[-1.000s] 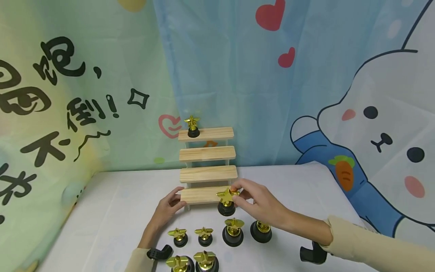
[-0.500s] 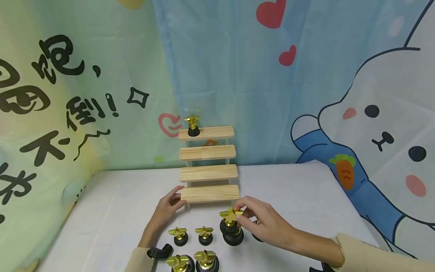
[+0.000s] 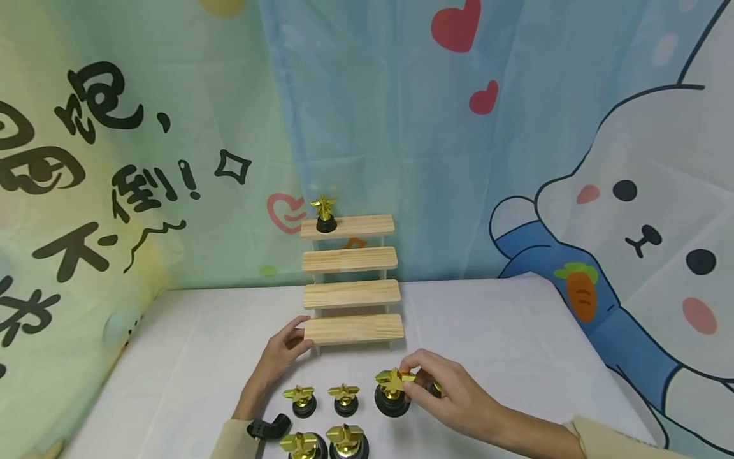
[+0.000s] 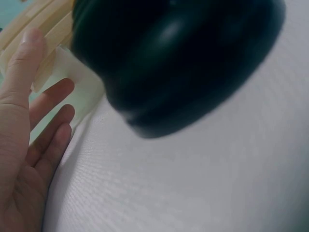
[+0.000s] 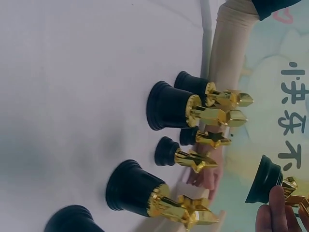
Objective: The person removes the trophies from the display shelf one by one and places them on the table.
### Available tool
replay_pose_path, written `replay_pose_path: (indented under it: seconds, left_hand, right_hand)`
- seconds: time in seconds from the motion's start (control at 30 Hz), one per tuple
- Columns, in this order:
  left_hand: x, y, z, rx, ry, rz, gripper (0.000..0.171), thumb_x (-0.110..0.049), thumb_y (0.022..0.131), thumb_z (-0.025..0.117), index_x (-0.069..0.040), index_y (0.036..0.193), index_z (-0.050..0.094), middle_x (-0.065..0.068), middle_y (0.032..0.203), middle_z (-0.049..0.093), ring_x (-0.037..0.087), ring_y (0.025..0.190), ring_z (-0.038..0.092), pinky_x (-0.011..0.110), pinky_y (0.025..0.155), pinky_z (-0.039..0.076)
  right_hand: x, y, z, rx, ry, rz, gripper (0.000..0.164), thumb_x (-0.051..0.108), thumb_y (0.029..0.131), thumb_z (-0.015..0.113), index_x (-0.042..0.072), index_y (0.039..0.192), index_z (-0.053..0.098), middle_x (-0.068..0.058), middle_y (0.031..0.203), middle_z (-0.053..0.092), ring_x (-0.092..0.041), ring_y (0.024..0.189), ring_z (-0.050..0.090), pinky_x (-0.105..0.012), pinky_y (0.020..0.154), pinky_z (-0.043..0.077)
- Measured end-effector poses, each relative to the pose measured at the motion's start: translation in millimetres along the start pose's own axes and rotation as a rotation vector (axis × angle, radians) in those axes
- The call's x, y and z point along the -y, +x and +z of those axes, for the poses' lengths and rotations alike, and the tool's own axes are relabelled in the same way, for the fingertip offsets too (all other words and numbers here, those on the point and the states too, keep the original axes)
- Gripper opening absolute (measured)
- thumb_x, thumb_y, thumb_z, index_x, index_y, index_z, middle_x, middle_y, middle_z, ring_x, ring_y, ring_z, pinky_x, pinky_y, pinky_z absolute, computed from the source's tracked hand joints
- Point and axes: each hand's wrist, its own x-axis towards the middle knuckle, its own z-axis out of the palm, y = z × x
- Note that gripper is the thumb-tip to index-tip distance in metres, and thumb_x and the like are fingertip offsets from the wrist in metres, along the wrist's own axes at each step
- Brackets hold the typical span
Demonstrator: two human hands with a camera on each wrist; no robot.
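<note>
My left hand (image 3: 282,350) holds the left end of the lowest shelf of a wooden tiered display stand (image 3: 353,329), thumb in front. In the left wrist view, its thumb (image 4: 25,63) lies against the wood and the lower fingers stay loose. My right hand (image 3: 450,396) pinches a star trophy (image 5: 264,180) by its gold top. It is off the table in the right wrist view; from the head it overlaps a standing trophy (image 5: 137,188). Two small trophies (image 3: 345,400) and two larger trophies (image 3: 347,441) stand to the left. Another trophy (image 3: 437,389) is mostly behind the right hand.
One small trophy (image 3: 325,215) stands at the left end of the top shelf (image 3: 367,224). A white cloth (image 3: 201,357) covers the table. A printed curtain (image 3: 367,115) hangs close behind the stand. A large dark trophy base (image 4: 178,63) fills the top of the left wrist view.
My right hand has drawn the trophy back from in front of the lowest shelf, toward me and slightly right, to over the standing trophies. The left hand keeps its place on the stand.
</note>
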Motion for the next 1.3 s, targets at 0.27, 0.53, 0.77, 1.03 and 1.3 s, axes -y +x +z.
replay_pose_path:
  seconds: [0.27,0.53,0.77,1.03,1.3]
  left_hand:
    - [15.6,1.9,0.4,-0.004,-0.01,0.01,0.055,-0.021,0.088,0.071,-0.014,0.138,0.051,0.012,0.109,0.073,0.013,0.099,0.067,0.017,0.086,0.051]
    - [21.4,3.6,-0.7,-0.009,-0.006,-0.009,0.057,-0.03,0.086,0.073,-0.019,0.137,0.052,0.007,0.108,0.073,0.008,0.098,0.067,0.018,0.087,0.052]
    - [22.1,4.8,-0.2,-0.005,-0.008,0.011,0.058,-0.027,0.087,0.072,-0.015,0.139,0.05,0.01,0.11,0.073,0.01,0.1,0.067,0.017,0.088,0.051]
    - [7.4,2.0,-0.4,0.005,0.009,-0.013,0.057,-0.015,0.089,0.07,-0.007,0.141,0.048,0.016,0.112,0.071,0.024,0.105,0.066,0.019,0.09,0.051]
    - [-17.2,-5.0,-3.8,0.028,0.02,-0.012,0.057,-0.016,0.089,0.07,-0.004,0.14,0.048,0.016,0.112,0.071,0.018,0.103,0.067,0.019,0.089,0.051]
  right_hand:
    - [-12,-8,6,0.017,0.038,0.005,0.008,0.013,0.098,0.056,0.013,0.107,0.056,-0.005,0.096,0.065,0.002,0.072,0.063,-0.022,0.066,0.055]
    - [-25,-16,15,0.057,0.089,-0.01,0.009,0.012,0.1,0.053,0.009,0.108,0.055,-0.007,0.091,0.065,0.004,0.071,0.061,-0.021,0.064,0.053]
    - [-38,-22,24,0.064,0.113,-0.013,0.007,0.01,0.1,0.052,0.009,0.105,0.055,-0.009,0.089,0.065,0.005,0.072,0.061,-0.019,0.054,0.047]
    - [-48,-28,32,0.059,0.101,0.019,0.007,0.012,0.099,0.054,0.01,0.104,0.057,-0.009,0.09,0.066,0.004,0.073,0.06,-0.02,0.054,0.047]
    - [-57,-34,41,0.075,0.092,0.084,0.008,0.016,0.099,0.055,0.011,0.104,0.057,-0.005,0.094,0.063,0.006,0.075,0.057,-0.02,0.054,0.047]
